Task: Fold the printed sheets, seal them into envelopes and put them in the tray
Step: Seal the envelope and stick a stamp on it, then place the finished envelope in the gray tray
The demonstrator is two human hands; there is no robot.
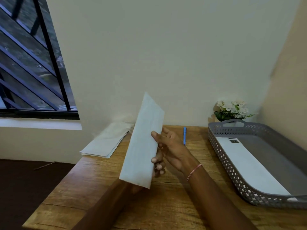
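Paper (142, 143) – one long white piece, envelope or folded sheet, cannot tell which. It is held up above the bench (182, 205), on end and tilted, top leaning right, plain face to the camera.

Right hand (172, 150): grips the paper at its right edge. One digit lies on the front face and the other fingers are behind. A red-and-white thread bracelet (194, 171) is on the wrist.

Left hand: hidden behind the lower part of the paper. The left forearm (108, 205) runs up to the bottom edge. Its grip cannot be read. A few fingertips (159, 166) show past the right edge lower down – whose they are, cannot tell.

Stack of papers (106, 143): flat at the bench's far left corner, overhanging the edge, apart from the held paper.

Tray (232, 165): grey, perforated sides, handle at the far end, at the right of the bench. One white envelope (245, 163) lies flat inside along the left wall, with a small dark mark near its far end.

Blue pen (184, 136): on the bench between the right hand and the tray, touching neither.

White flowers (232, 110): behind the tray, against the wall. Barred window (33, 63) at upper left.
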